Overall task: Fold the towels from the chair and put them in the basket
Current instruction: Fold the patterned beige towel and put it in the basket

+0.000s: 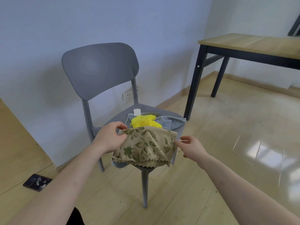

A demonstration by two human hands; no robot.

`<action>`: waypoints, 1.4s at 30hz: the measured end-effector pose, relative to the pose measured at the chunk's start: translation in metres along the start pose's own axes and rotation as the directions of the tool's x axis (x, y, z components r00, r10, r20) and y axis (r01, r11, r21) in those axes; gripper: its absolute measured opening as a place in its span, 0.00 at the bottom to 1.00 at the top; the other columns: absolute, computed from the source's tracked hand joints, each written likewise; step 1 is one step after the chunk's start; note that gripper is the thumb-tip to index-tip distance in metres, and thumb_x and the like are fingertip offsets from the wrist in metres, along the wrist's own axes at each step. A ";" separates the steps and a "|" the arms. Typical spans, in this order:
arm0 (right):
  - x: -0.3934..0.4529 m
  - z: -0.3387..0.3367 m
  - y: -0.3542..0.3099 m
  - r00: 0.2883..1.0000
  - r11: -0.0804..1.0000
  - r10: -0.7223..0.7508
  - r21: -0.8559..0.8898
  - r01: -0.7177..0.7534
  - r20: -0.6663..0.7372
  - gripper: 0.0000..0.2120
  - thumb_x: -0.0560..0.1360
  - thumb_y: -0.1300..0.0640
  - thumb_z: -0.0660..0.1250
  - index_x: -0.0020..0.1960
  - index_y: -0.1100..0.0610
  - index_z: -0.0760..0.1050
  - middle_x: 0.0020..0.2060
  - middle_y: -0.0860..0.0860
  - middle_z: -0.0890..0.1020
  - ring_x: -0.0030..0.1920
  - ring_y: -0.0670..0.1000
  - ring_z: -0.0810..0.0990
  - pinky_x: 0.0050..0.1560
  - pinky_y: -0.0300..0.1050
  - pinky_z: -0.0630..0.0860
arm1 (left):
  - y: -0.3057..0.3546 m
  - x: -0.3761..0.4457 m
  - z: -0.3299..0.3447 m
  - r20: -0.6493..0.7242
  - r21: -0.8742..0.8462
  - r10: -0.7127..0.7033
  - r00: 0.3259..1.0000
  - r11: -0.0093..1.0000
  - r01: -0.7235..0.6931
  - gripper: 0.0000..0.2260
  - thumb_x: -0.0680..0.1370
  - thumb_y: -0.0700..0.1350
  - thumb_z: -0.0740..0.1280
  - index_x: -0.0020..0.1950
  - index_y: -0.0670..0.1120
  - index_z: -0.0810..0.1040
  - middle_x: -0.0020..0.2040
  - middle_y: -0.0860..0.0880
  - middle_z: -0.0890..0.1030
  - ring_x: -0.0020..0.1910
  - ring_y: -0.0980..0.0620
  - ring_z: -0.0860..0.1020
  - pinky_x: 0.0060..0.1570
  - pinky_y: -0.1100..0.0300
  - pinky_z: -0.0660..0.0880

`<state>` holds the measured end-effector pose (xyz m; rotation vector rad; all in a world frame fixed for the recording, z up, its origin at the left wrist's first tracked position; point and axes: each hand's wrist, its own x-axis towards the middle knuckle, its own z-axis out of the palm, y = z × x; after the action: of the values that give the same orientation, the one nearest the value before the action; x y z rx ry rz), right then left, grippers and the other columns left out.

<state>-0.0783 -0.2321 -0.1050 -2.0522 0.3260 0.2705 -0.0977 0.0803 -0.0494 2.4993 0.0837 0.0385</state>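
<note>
Left hand [112, 137] pinching (right hand [191, 147] loose)

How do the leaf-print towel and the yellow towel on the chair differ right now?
The leaf-print towel is tan with green leaves; the yellow towel is plain. The leaf-print towel is spread over the seat's front edge and hangs down; the yellow towel lies bunched further back. The left hand pinches the leaf-print towel's corner, and the right hand is at its other edge; neither touches the yellow towel. Both lie unfolded on the chair.
</note>
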 end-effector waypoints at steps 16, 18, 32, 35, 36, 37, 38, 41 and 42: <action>0.015 -0.016 -0.023 0.996 0.928 -0.022 0.372 -0.009 0.081 0.10 0.78 0.55 0.73 0.57 0.58 0.82 0.57 0.57 0.84 0.58 0.55 0.82 0.61 0.53 0.80 | 0.006 0.020 0.004 -0.126 -0.238 0.084 0.988 0.965 -0.113 0.03 0.82 0.43 0.66 0.51 0.50 0.78 0.52 0.52 0.79 0.53 0.54 0.76 0.51 0.61 0.71; 0.015 -0.020 -0.028 0.995 0.898 -0.094 0.434 0.074 0.024 0.11 0.79 0.56 0.72 0.56 0.62 0.79 0.54 0.55 0.84 0.56 0.55 0.83 0.62 0.55 0.81 | 0.010 0.023 0.010 -0.160 -0.247 0.090 0.983 0.961 -0.128 0.03 0.84 0.43 0.63 0.55 0.49 0.76 0.57 0.52 0.78 0.57 0.53 0.75 0.57 0.59 0.70; 0.025 -0.005 -0.008 0.992 0.940 0.084 0.323 -0.109 0.091 0.21 0.72 0.56 0.81 0.63 0.57 0.82 0.52 0.53 0.88 0.52 0.53 0.87 0.52 0.48 0.84 | 0.031 -0.006 0.037 0.207 0.252 0.330 0.921 0.892 -0.376 0.12 0.67 0.57 0.71 0.49 0.59 0.80 0.48 0.63 0.77 0.50 0.60 0.74 0.57 0.56 0.75; 0.019 -0.007 -0.016 0.992 0.910 0.086 0.398 -0.114 0.088 0.11 0.76 0.59 0.77 0.57 0.57 0.83 0.48 0.54 0.88 0.47 0.52 0.86 0.44 0.44 0.81 | 0.031 -0.004 0.042 0.195 0.313 0.359 0.913 0.859 -0.405 0.07 0.71 0.58 0.73 0.45 0.59 0.79 0.47 0.62 0.78 0.49 0.59 0.74 0.59 0.53 0.73; 0.017 -0.008 -0.018 0.993 0.902 0.084 0.416 -0.113 0.088 0.08 0.77 0.59 0.76 0.56 0.57 0.83 0.48 0.54 0.87 0.47 0.52 0.85 0.44 0.45 0.81 | 0.033 -0.004 0.043 0.180 0.319 0.380 0.907 0.850 -0.419 0.06 0.73 0.58 0.73 0.43 0.59 0.78 0.46 0.61 0.79 0.48 0.59 0.74 0.59 0.53 0.73; 0.016 -0.008 -0.020 0.993 0.898 0.082 0.426 -0.112 0.088 0.06 0.78 0.59 0.74 0.55 0.56 0.83 0.49 0.54 0.87 0.48 0.52 0.85 0.46 0.46 0.82 | 0.034 -0.004 0.044 0.157 0.317 0.401 0.903 0.845 -0.430 0.06 0.75 0.58 0.72 0.43 0.59 0.78 0.45 0.61 0.79 0.48 0.59 0.74 0.58 0.52 0.73; 0.015 -0.009 -0.021 0.993 0.897 0.079 0.428 -0.109 0.087 0.04 0.79 0.59 0.73 0.53 0.54 0.82 0.50 0.55 0.87 0.49 0.53 0.85 0.50 0.48 0.83 | 0.035 -0.005 0.044 0.122 0.308 0.417 0.901 0.847 -0.434 0.06 0.76 0.57 0.72 0.43 0.58 0.79 0.44 0.61 0.80 0.48 0.59 0.75 0.57 0.53 0.73; 0.013 -0.010 -0.021 0.994 0.902 0.072 0.421 -0.099 0.079 0.02 0.81 0.58 0.72 0.51 0.52 0.81 0.51 0.54 0.86 0.51 0.52 0.84 0.60 0.54 0.82 | 0.041 -0.009 0.036 -0.030 0.275 0.483 0.875 0.846 -0.457 0.04 0.77 0.56 0.70 0.44 0.58 0.79 0.43 0.62 0.79 0.46 0.61 0.75 0.52 0.57 0.69; 0.012 -0.010 -0.021 0.995 0.903 0.072 0.418 -0.097 0.075 0.02 0.81 0.57 0.71 0.51 0.51 0.80 0.51 0.53 0.85 0.52 0.52 0.84 0.62 0.55 0.81 | 0.044 -0.010 0.034 -0.058 0.265 0.501 0.864 0.842 -0.470 0.04 0.77 0.56 0.70 0.44 0.58 0.78 0.44 0.62 0.79 0.46 0.61 0.74 0.51 0.58 0.68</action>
<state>-0.0596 -0.2321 -0.0872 -1.6017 0.4009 0.2843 -0.1043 0.0245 -0.0505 2.6950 -0.5327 0.4220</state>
